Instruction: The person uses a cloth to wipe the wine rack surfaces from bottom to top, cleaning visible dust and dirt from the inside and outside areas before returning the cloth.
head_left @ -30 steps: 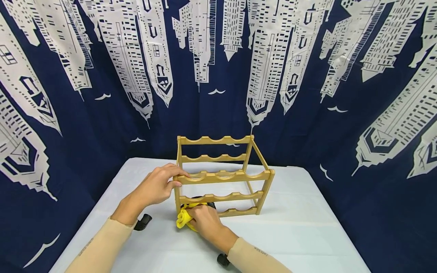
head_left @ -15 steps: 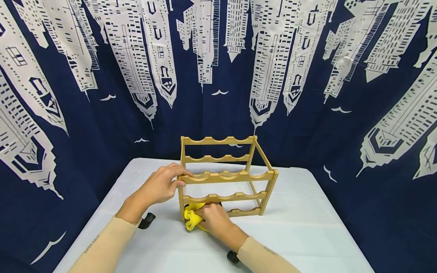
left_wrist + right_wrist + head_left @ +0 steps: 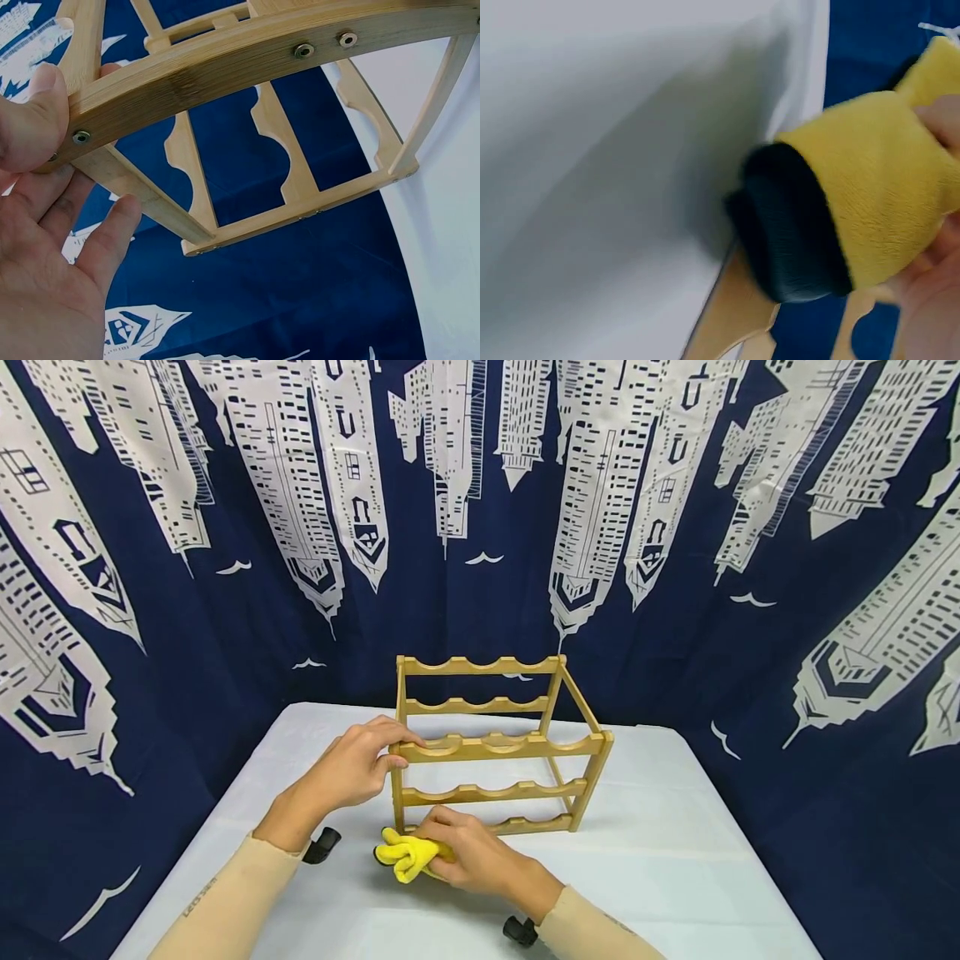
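Wooden rack [image 3: 498, 750] upright on the desk [image 3: 690, 852], rails all in place; left hand [image 3: 356, 768] grips its upper front left corner. Right hand [image 3: 480, 856] pinches a bunched yellow cloth [image 3: 411, 857] by the lower front rail; contact unclear. Work seems under way, cloth not yet laid down; which rails are done or left, cannot tell
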A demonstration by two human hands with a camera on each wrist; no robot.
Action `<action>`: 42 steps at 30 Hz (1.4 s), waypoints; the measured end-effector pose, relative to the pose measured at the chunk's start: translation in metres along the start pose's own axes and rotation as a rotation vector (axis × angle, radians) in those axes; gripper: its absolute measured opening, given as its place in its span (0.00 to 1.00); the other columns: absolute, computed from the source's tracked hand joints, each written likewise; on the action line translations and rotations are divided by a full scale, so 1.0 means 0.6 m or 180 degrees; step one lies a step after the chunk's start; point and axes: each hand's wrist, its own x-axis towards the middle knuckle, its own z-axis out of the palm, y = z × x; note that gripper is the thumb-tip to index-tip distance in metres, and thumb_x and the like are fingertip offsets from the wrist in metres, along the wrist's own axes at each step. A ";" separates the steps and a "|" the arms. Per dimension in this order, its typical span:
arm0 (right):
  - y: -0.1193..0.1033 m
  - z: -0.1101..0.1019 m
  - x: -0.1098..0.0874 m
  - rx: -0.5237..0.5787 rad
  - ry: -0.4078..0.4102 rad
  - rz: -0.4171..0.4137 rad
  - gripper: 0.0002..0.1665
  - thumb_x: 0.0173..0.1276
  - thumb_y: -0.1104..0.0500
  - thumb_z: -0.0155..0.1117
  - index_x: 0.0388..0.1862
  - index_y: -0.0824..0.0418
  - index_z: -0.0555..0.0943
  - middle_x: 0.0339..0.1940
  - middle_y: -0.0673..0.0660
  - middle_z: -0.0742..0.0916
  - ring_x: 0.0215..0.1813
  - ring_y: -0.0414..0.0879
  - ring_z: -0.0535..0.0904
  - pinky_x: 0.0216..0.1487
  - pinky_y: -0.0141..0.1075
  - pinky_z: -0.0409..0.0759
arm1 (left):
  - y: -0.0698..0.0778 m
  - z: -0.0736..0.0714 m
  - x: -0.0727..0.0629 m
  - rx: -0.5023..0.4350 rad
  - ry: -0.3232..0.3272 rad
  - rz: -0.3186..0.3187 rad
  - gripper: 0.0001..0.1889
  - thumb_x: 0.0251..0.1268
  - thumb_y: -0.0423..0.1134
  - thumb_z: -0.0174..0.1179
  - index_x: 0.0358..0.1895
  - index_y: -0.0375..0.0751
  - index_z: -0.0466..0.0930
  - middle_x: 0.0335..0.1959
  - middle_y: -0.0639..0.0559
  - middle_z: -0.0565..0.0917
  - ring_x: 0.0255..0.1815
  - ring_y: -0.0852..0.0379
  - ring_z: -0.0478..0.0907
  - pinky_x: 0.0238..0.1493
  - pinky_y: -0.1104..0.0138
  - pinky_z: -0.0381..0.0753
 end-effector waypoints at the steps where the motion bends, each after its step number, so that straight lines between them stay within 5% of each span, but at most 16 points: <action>1: -0.003 0.001 0.006 -0.0021 -0.0077 0.0019 0.17 0.78 0.65 0.80 0.62 0.57 0.92 0.55 0.53 0.92 0.52 0.36 0.88 0.58 0.21 0.87 | 0.000 0.000 0.000 0.0002 0.0001 -0.0003 0.19 0.75 0.28 0.76 0.62 0.50 0.94 0.53 0.56 0.95 0.46 0.60 0.84 0.48 0.62 0.90; 8: 0.001 0.036 0.029 -0.0434 -0.0308 0.0499 0.18 0.80 0.58 0.83 0.63 0.57 0.89 0.56 0.53 0.98 0.56 0.37 0.94 0.58 0.22 0.90 | 0.002 -0.001 0.000 -0.0010 -0.0008 -0.0033 0.19 0.75 0.28 0.76 0.63 0.50 0.94 0.54 0.57 0.95 0.48 0.59 0.84 0.49 0.58 0.91; 14: 0.017 0.047 0.031 -0.0732 -0.0067 0.0437 0.13 0.74 0.61 0.87 0.54 0.58 0.92 0.48 0.53 0.98 0.50 0.42 0.97 0.51 0.23 0.92 | 0.003 -0.001 0.002 0.0022 -0.0013 -0.0038 0.19 0.76 0.28 0.75 0.63 0.51 0.94 0.57 0.55 0.95 0.49 0.57 0.84 0.49 0.59 0.90; 20: 0.014 0.034 0.022 -0.1061 -0.0148 0.0552 0.11 0.73 0.62 0.87 0.51 0.57 0.96 0.45 0.52 0.96 0.45 0.41 0.96 0.44 0.23 0.92 | 0.004 0.000 0.002 -0.0022 -0.0001 -0.0046 0.18 0.77 0.28 0.74 0.63 0.49 0.94 0.60 0.54 0.95 0.51 0.55 0.85 0.51 0.56 0.90; 27: 0.020 0.016 -0.010 -0.1327 -0.0071 0.0734 0.13 0.70 0.63 0.87 0.52 0.57 0.96 0.43 0.52 0.94 0.41 0.44 0.95 0.39 0.28 0.91 | 0.002 0.009 -0.005 -0.0057 0.0086 0.0005 0.19 0.78 0.27 0.73 0.64 0.51 0.93 0.64 0.55 0.95 0.66 0.49 0.91 0.62 0.46 0.94; 32: 0.036 0.000 -0.042 -0.1343 0.0078 0.0697 0.14 0.68 0.65 0.88 0.51 0.59 0.96 0.43 0.53 0.93 0.40 0.44 0.95 0.38 0.29 0.91 | -0.003 0.021 -0.016 0.0121 0.0278 -0.0001 0.18 0.81 0.31 0.72 0.65 0.56 0.92 0.74 0.50 0.89 0.81 0.41 0.82 0.68 0.40 0.93; 37: 0.049 -0.024 -0.073 -0.1130 0.0199 0.0895 0.15 0.67 0.67 0.88 0.51 0.59 0.97 0.43 0.54 0.94 0.42 0.47 0.95 0.42 0.32 0.94 | -0.003 0.030 -0.022 0.0250 0.0549 0.0003 0.18 0.80 0.33 0.75 0.63 0.60 0.93 0.72 0.49 0.84 0.71 0.44 0.79 0.57 0.46 0.91; 42: 0.065 -0.044 -0.111 -0.1100 0.0381 0.1156 0.15 0.65 0.67 0.89 0.50 0.58 0.97 0.43 0.54 0.95 0.42 0.46 0.93 0.43 0.35 0.94 | 0.003 0.030 -0.024 0.0243 0.0618 0.0036 0.18 0.78 0.32 0.76 0.62 0.59 0.94 0.68 0.51 0.85 0.64 0.47 0.79 0.58 0.48 0.86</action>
